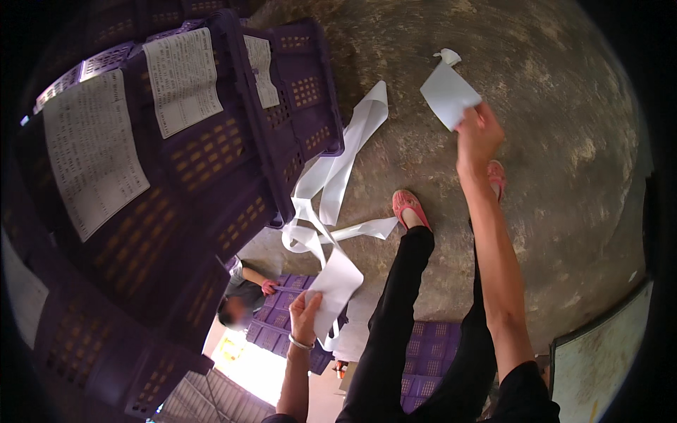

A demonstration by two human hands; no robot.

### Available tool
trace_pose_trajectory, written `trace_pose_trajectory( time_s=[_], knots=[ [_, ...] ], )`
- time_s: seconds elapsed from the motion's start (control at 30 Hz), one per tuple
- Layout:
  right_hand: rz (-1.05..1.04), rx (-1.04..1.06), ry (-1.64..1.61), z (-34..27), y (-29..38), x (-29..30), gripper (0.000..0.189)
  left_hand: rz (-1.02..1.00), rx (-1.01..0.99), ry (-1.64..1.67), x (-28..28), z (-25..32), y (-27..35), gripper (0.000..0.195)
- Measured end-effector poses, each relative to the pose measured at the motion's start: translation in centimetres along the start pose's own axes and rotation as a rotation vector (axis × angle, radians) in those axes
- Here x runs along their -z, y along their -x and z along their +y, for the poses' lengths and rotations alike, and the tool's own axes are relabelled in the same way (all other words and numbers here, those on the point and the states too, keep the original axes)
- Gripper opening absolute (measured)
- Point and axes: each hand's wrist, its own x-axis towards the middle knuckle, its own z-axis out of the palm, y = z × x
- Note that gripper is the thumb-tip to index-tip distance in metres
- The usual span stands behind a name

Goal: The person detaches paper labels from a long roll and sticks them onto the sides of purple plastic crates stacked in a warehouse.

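Note:
My left hand [303,320], with a bangle at the wrist, pinches the edge of a white label strip [334,291]. From there a long, curling white backing ribbon [349,153] trails over the floor beside the crates. Out to the front right, my right hand [480,135] grips a blank-looking white sheet [448,95] by its near corner. On the left stand stacked purple plastic crates [217,153] with ventilation holes. Printed paper labels [182,82] are stuck to their sides, and another label [262,71] is on the crate nearest the ribbon.
A crumpled white scrap [448,56] appears on the worn concrete floor [555,158] beyond the sheet. Another person's gloved hand [269,287] touches a further purple crate stack [285,301]. More purple crates [431,365] show between my legs. A pale board [603,349] stands at lower right.

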Motion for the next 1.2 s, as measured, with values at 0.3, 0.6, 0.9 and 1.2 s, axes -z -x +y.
trace_pose_trajectory(
  time_s=[0.3,0.6,0.9,1.2],
  knots=[
    [-0.108,0.809,0.271,1.9,-2.5,-18.4,0.023,-0.073,-0.18,-0.012,-6.4,1.7,-7.5,0.02],
    [-0.711,0.97,0.237,8.6,0.6,-20.0,0.04,-0.03,-0.377,0.125,-11.1,0.5,-16.5,0.018],
    [-0.477,1.014,-0.112,6.7,-4.5,-28.8,0.025,-0.209,-0.701,0.322,-12.9,1.8,-20.7,0.02],
    [-1.365,0.914,-0.288,10.7,1.8,-15.3,0.023,-0.425,-0.716,0.203,-10.2,-0.8,-17.6,0.023]
  ],
)
